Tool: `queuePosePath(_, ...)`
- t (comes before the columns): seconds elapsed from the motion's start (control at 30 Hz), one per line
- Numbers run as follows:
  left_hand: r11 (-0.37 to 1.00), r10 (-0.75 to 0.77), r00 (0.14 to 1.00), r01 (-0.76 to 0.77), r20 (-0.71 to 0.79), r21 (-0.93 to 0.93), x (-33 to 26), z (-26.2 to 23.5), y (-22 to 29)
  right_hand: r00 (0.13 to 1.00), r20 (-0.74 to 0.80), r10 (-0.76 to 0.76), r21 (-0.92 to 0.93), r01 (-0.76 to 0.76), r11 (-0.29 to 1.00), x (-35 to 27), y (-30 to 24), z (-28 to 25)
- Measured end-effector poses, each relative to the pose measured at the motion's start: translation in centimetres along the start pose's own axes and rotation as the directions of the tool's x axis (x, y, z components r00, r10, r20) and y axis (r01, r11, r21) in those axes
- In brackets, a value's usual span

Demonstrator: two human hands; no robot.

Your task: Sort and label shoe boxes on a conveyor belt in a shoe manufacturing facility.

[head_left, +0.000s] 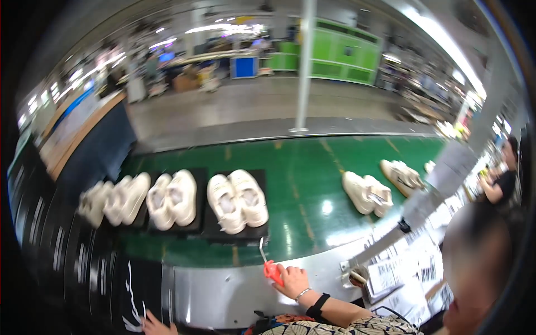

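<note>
At the lower edge, closest in, a leaf-patterned sleeve (385, 325) covers the upper part of the right arm. The right hand (293, 282), with its fingers curled around the handle, grips a red-handled tool (273, 272) over the metal table edge (218, 293), the thin bent rod pointing towards the green conveyor belt (304, 184). The left hand (158, 325), cut off by the frame, is beside a black box (146, 285) with white strokes on top; whether its fingers pinch anything I cannot tell. More black boxes (53, 251) crowd the left side. On the belt, cream sneakers (237, 201) stand in pairs, the nearest on a black tray (212, 230) just beyond the tool. To the right, a slanting grey post (382, 243) rises past barcode labels (405, 273), blocking sideways reach, with a blurred co-worker (474, 268) close beyond. The widest stretch of green surface runs between the tray and another cream pair (365, 192); the belt's far edge borders a walkway with a white pillar (304, 72).
</note>
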State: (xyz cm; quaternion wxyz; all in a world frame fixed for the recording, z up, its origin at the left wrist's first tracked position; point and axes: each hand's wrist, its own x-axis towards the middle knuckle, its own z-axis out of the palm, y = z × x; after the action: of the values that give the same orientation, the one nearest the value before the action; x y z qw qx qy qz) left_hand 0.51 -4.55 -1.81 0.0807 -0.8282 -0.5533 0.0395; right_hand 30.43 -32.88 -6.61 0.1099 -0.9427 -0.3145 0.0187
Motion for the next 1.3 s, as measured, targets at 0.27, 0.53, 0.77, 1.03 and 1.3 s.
queuePosePath(0.27, 0.663, 0.679, 0.726, -0.67, -0.107, -0.333, -3.1, -1.4, 2.2, 0.964, -0.03, 0.264, -0.072, -0.265, 0.961, -3.0, 0.1, 3.1)
queuePosePath(0.53, 0.501, 0.85, 0.487, -0.865, -0.201, 0.021, 1.8, 5.5, 0.6, 0.916, -0.165, 0.365, 0.036, -0.365, 0.93, -2.6, -1.7, 7.1)
queuePosePath(0.77, 0.246, 0.922, 0.3, -0.942, -0.245, -0.228, 3.5, 1.3, 5.4, 0.87, -0.287, 0.4, 0.123, -0.381, 0.916, -9.3, 0.5, 6.4)
queuePosePath(1.03, 0.291, 0.832, 0.297, -0.953, -0.469, -0.086, 3.5, 2.5, 4.0, 0.84, -0.195, 0.506, 0.187, -0.475, 0.86, -7.6, -1.1, 7.5)
queuePosePath(1.3, 0.346, 0.794, 0.217, -0.929, -0.568, 0.129, 3.6, 3.4, 6.6, 0.505, -0.156, 0.849, 0.56, -0.663, 0.497, -1.9, 9.8, -0.8)
